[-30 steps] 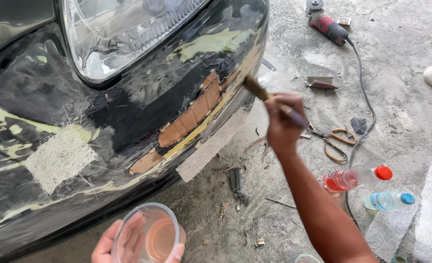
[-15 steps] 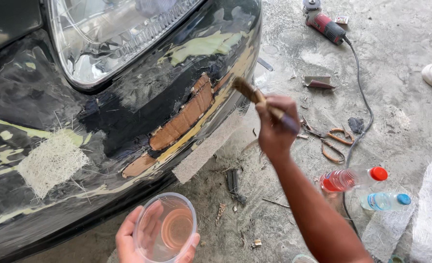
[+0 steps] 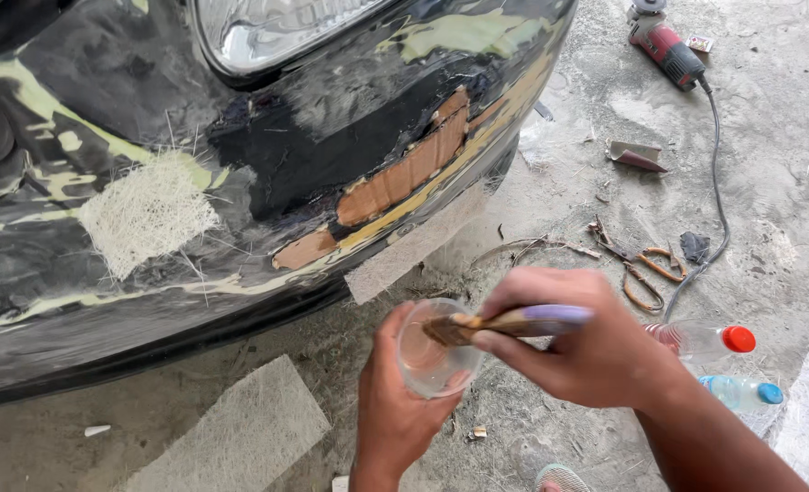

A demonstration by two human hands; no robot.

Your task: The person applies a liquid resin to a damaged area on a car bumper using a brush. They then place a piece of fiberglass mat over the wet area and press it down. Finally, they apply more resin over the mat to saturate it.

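Observation:
My left hand [image 3: 395,415] cups a clear plastic cup [image 3: 430,353] tilted toward me, with pale pinkish liquid inside. My right hand [image 3: 587,346] grips a paintbrush [image 3: 514,322] with a purple-and-wood handle; its bristles are down inside the cup. Just above stands a black car bumper [image 3: 268,164] with yellowish filler streaks, an orange-brown patch [image 3: 404,173] along its lower edge and a white fibreglass patch [image 3: 145,214] on the left. A headlight [image 3: 268,32] sits at the top.
On the concrete floor lie a fibreglass mat sheet [image 3: 231,433], another strip [image 3: 414,246] under the bumper, scissors [image 3: 646,269], a red angle grinder [image 3: 664,46] with its cable, a red-capped bottle [image 3: 705,339] and a blue-capped bottle [image 3: 742,394].
My right hand has come down from the bumper and put the brush into the cup. My left hand raised the cup toward it. The view shifted closer and left.

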